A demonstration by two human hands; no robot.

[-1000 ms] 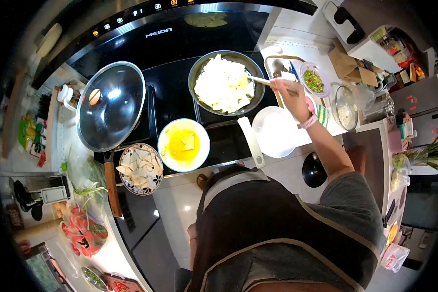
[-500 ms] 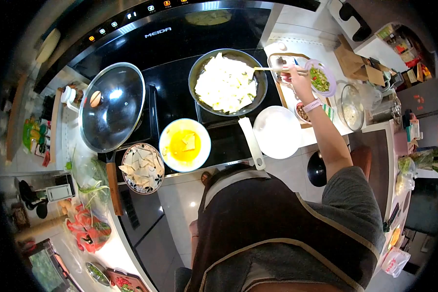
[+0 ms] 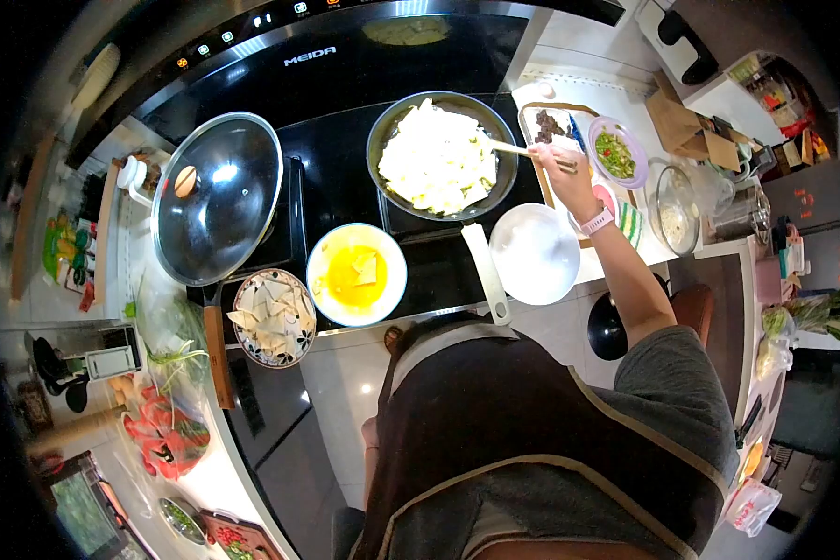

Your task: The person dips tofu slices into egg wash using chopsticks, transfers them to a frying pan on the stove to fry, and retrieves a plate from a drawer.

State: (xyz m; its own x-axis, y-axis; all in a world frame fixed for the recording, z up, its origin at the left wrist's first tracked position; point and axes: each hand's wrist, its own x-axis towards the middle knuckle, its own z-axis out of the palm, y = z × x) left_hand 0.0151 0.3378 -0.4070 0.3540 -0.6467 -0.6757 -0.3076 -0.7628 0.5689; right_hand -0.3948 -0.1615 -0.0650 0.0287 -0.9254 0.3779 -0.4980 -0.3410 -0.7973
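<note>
My right hand (image 3: 565,174) is closed around a pair of chopsticks (image 3: 511,147), whose tips reach over the right rim of the frying pan (image 3: 505,177). Pale, bright pieces of food (image 3: 438,159) fill much of the pan. An off-white handle (image 3: 485,273) points from the pan toward me, beside an empty white bowl (image 3: 534,254). In front of the pan, a bowl (image 3: 398,292) holds yellow liquid with a pale piece in it. Left of that, a patterned bowl (image 3: 273,319) contains flat pale pieces. My left hand (image 3: 370,433) hangs low beside the apron, mostly hidden, its fingers not distinguishable.
A wok with a glass lid (image 3: 218,205) stands on the left burner. Right of the stove are a tray (image 3: 532,117), a pink bowl of chopped greens (image 3: 616,154) and a glass bowl (image 3: 674,210). Red peppers in plastic (image 3: 168,439) lie at lower left.
The chopsticks first drew away toward the right, then came back lower at the pan's right rim. My right hand moved with them. The camera view shifted slightly.
</note>
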